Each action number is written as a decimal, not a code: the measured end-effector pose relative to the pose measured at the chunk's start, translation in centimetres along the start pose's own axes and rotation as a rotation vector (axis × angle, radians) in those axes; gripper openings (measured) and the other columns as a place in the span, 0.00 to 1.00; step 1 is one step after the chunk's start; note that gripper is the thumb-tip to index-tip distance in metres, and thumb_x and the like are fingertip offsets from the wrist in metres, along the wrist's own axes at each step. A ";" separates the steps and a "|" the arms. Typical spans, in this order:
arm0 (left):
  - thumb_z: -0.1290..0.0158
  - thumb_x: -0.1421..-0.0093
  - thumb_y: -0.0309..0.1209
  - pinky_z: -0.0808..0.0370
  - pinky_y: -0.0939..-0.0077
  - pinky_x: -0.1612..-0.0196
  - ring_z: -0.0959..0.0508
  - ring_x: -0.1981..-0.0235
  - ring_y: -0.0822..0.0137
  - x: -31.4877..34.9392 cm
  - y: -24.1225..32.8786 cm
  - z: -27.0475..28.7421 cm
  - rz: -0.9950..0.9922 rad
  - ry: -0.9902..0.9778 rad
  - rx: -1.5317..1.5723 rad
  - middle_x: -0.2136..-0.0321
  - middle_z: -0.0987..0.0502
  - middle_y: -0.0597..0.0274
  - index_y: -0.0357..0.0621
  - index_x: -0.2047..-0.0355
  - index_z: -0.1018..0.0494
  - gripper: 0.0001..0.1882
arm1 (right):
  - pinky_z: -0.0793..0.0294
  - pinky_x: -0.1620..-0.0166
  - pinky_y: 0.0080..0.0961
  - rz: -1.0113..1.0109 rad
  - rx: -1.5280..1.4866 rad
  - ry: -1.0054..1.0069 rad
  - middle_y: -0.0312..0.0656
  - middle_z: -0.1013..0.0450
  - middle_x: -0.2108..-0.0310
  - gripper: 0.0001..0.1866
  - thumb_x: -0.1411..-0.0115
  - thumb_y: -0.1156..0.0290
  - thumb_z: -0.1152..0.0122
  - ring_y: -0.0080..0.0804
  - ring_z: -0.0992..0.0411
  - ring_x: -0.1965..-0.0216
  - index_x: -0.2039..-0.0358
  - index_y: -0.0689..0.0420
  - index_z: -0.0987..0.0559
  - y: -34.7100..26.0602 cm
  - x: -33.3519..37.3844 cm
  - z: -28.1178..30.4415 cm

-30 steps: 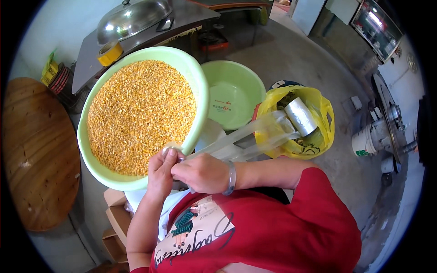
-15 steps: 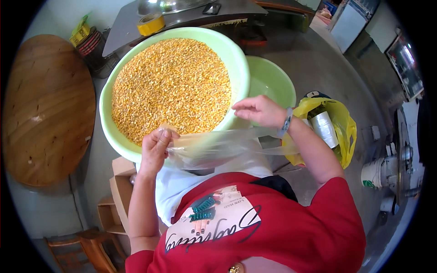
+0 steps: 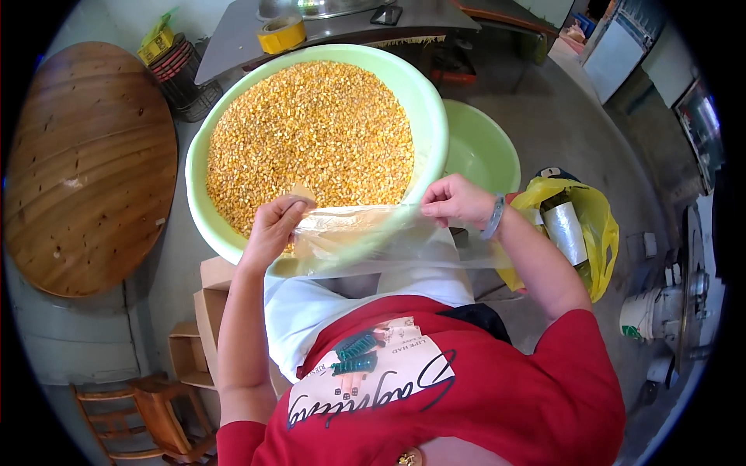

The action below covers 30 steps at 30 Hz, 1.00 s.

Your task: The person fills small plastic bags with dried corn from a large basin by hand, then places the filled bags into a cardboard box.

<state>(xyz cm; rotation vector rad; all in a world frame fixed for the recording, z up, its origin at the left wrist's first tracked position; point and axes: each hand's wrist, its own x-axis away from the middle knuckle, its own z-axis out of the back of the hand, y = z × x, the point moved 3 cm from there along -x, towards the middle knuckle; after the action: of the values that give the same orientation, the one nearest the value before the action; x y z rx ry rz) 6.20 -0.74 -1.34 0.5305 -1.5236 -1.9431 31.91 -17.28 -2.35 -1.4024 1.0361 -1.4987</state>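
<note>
A large pale green basin full of yellow corn kernels stands in front of me. Across its near rim a clear plastic bag is stretched between my hands. My left hand pinches one end between thumb and fingers, and a small flap sticks up above the thumb. At the basin's near right edge, my right hand is closed on the bag's upper edge, with a bracelet on that wrist. The bag hangs down over my lap and looks flat.
A second green basin sits behind the first. To the right lies a yellow plastic bag holding a silvery roll. Yellow tape rests on the grey table. A round wooden board, cardboard boxes and a wooden chair are left.
My right hand, loosely open above the clear bag before, has come down and closed on its upper edge. The bag's top is now pulled straighter. The whole view has shifted slightly.
</note>
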 end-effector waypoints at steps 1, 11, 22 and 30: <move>0.55 0.40 0.34 0.39 0.87 0.82 0.37 0.85 0.83 -0.4 0.1 -0.3 0.011 -0.013 -0.036 0.84 0.33 0.73 0.39 0.68 0.26 0.12 | 0.32 0.77 0.16 0.008 -0.019 0.015 0.36 0.29 0.80 0.06 0.48 0.72 0.41 0.19 0.33 0.81 0.75 0.63 0.24 -0.1 0.1 0.2; 0.44 0.52 0.34 0.32 0.63 0.56 0.28 0.60 0.51 -3.6 7.2 -4.0 -0.601 0.349 -0.930 0.63 0.27 0.45 0.35 0.59 0.31 0.21 | 0.33 0.77 0.14 0.049 -0.060 0.055 0.36 0.29 0.80 0.05 0.48 0.74 0.41 0.19 0.32 0.81 0.75 0.63 0.24 -0.4 0.8 1.0; 0.45 0.51 0.28 0.32 0.81 0.75 0.30 0.79 0.77 -5.1 4.1 -13.1 -0.047 -0.421 0.013 0.81 0.26 0.63 0.33 0.72 0.25 0.09 | 0.36 0.82 0.13 -0.001 -0.170 0.070 0.34 0.30 0.82 0.06 0.48 0.72 0.42 0.17 0.35 0.85 0.74 0.61 0.25 -1.1 1.8 0.9; 0.44 0.51 0.33 0.43 0.88 0.83 0.35 0.83 0.82 -3.7 4.6 -12.8 0.203 -0.394 0.114 0.82 0.28 0.70 0.38 0.71 0.24 0.11 | 0.43 0.85 0.10 -0.035 -0.132 0.023 0.33 0.32 0.84 0.04 0.50 0.74 0.40 0.14 0.40 0.88 0.74 0.61 0.25 -1.1 1.6 0.8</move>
<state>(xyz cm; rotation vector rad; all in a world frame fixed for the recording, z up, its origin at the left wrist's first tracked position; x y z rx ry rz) 18.19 -8.20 -0.42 0.0304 -1.8580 -1.8837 32.61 -18.49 -0.74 -1.5044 1.1482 -1.4978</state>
